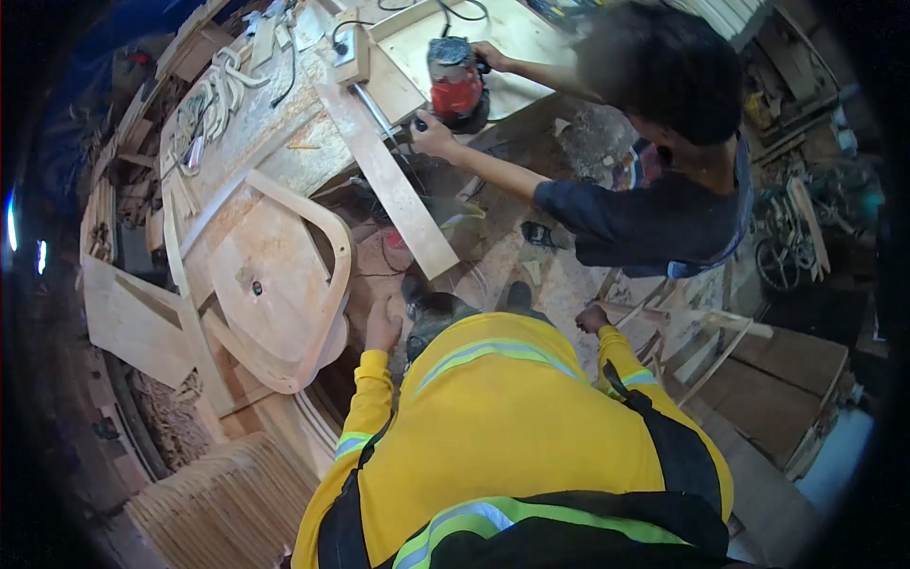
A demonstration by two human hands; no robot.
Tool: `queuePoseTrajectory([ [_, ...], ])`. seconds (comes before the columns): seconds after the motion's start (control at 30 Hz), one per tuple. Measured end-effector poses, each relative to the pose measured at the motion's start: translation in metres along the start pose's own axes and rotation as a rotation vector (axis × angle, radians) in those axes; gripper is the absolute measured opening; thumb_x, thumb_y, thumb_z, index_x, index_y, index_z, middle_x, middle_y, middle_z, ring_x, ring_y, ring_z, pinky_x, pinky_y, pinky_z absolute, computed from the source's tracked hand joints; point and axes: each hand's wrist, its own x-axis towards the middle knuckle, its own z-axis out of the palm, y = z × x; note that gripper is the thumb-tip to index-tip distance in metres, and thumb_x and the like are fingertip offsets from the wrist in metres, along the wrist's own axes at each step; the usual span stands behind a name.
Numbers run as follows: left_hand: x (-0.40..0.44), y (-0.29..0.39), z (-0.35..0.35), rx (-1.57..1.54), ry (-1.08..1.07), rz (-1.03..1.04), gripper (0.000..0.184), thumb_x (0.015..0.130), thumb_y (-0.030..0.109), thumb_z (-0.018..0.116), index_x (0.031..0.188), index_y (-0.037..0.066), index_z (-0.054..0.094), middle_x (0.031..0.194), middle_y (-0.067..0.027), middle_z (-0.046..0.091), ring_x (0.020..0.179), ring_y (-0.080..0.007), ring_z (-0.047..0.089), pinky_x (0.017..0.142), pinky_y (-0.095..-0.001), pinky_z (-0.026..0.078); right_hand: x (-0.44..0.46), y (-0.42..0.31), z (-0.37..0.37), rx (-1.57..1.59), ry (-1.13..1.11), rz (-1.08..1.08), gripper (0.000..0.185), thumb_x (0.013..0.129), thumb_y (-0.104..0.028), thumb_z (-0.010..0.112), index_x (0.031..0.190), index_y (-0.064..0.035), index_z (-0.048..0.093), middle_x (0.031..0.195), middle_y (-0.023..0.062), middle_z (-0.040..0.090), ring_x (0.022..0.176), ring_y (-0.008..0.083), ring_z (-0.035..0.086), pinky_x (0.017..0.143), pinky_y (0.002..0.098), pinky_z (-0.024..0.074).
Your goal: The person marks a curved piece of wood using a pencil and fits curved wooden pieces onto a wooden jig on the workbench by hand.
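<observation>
My left hand (pixel 383 327) hangs low at my side, fingers loosely apart, holding nothing I can see. It is nearest to a rounded wooden frame (pixel 339 256) that lies over a pale wooden panel (pixel 256 248) with a small dark hole. On my other side, my right hand (pixel 593 319) hangs with curled fingers and no visible object in them, close to some thin wooden strips (pixel 645 313). Ahead, a co-worker (pixel 654 180) grips a red and black router (pixel 457 87) by its handles with both hands, over the workbench.
A long board (pixel 389 175) juts off the sawdust-covered bench (pixel 313 142) towards me. A power outlet box (pixel 352 55) with cables sits by the router. Stacked curved wood pieces (pixel 223 498) stand at lower left. Cardboard (pixel 768 379) and a bicycle (pixel 785 248) are at right.
</observation>
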Motion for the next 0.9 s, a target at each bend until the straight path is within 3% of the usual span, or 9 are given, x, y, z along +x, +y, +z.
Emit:
queuePoseTrajectory([
  [0.03,0.004,-0.001,-0.017,-0.021,0.045,0.033,0.048,0.077,0.009,0.059,0.124,-0.002,0.054,0.122,-0.0243,0.057,0.117,-0.0384,0.053,0.101,-0.0417,0.041,0.087,0.078,0.018,-0.171,-0.154,-0.33,0.007,0.071,-0.011,0.066,0.075,-0.0062,0.069,0.066,0.0086,0.067,0.056,0.0206,0.064,0.049,0.034,0.0476],
  [0.13,0.019,-0.023,-0.069,-0.103,0.199,0.078,0.048,0.076,0.004,0.057,0.123,-0.003,0.053,0.12,-0.0246,0.057,0.117,-0.0403,0.052,0.103,-0.0424,0.04,0.038,-0.021,0.017,-0.921,-0.117,-0.533,0.013,0.069,-0.011,0.065,0.081,-0.0091,0.07,0.073,0.009,0.068,0.065,0.0226,0.065,0.056,0.0359,0.0493],
  [0.23,0.025,-0.063,-0.126,-0.165,0.369,0.04,0.047,0.076,0.003,0.057,0.122,-0.003,0.054,0.122,-0.0239,0.056,0.117,-0.0394,0.051,0.104,-0.042,0.038,0.04,-0.077,0.035,-0.932,0.009,-0.763,0.013,0.071,-0.015,0.067,0.083,-0.0089,0.07,0.074,0.0083,0.068,0.065,0.0211,0.065,0.058,0.0341,0.0493],
  [0.27,0.027,-0.08,-0.147,-0.145,0.422,0.038,0.047,0.076,0.003,0.057,0.123,-0.003,0.054,0.124,-0.0234,0.056,0.118,-0.039,0.05,0.105,-0.0415,0.038,0.042,-0.093,0.043,-0.845,0.024,-0.756,0.014,0.072,-0.017,0.068,0.083,-0.0088,0.07,0.074,0.008,0.069,0.066,0.0206,0.065,0.059,0.0335,0.0493],
  [0.33,0.03,-0.122,-0.179,-0.101,0.544,-0.009,0.046,0.075,0.002,0.057,0.121,-0.001,0.055,0.124,-0.0213,0.056,0.118,-0.0342,0.052,0.103,-0.0409,0.038,0.021,-0.159,0.061,-0.386,-0.023,-0.379,0.014,0.079,-0.018,0.066,0.084,-0.0054,0.07,0.074,0.0056,0.067,0.066,0.0157,0.062,0.059,0.0288,0.0478],
  [0.4,0.03,-0.176,-0.201,0.022,0.64,-0.106,0.046,0.076,0.003,0.057,0.121,-0.001,0.053,0.123,-0.0214,0.055,0.117,-0.0371,0.051,0.102,-0.0426,0.039,-0.021,-0.243,0.073,0.054,0.057,-0.092,0.019,0.085,-0.02,0.063,0.085,-0.0019,0.069,0.074,0.0036,0.066,0.067,0.0115,0.059,0.058,0.0249,0.046],
  [0.53,0.027,-0.23,-0.243,0.178,0.692,-0.43,0.045,0.077,0.006,0.058,0.121,-0.001,0.051,0.122,-0.0213,0.053,0.118,-0.0381,0.048,0.101,-0.0451,0.039,-0.039,-0.326,0.097,-0.017,0.071,-0.238,0.021,0.082,-0.019,0.065,0.089,-0.0003,0.07,0.078,0.0057,0.068,0.068,0.0142,0.061,0.062,0.0274,0.0483],
  [0.8,0.031,-0.306,-0.237,0.269,0.612,-0.526,0.047,0.083,0.013,0.056,0.126,-0.002,0.046,0.133,-0.0239,0.044,0.124,-0.0386,0.042,0.104,-0.0472,0.035,-0.069,-0.368,0.14,-0.351,0.302,-0.389,0.034,0.078,-0.017,0.069,0.106,0.0011,0.067,0.098,0.016,0.07,0.085,0.0258,0.067,0.078,0.0345,0.0522],
  [0.9,0.038,-0.306,-0.221,0.296,0.592,-0.526,0.048,0.084,0.013,0.055,0.128,-0.003,0.044,0.135,-0.0256,0.041,0.125,-0.0404,0.04,0.105,-0.0482,0.034,-0.075,-0.362,0.141,-0.385,0.269,-0.348,0.035,0.077,-0.016,0.069,0.109,0.0001,0.066,0.101,0.0165,0.069,0.09,0.0263,0.067,0.081,0.0347,0.0519],
])
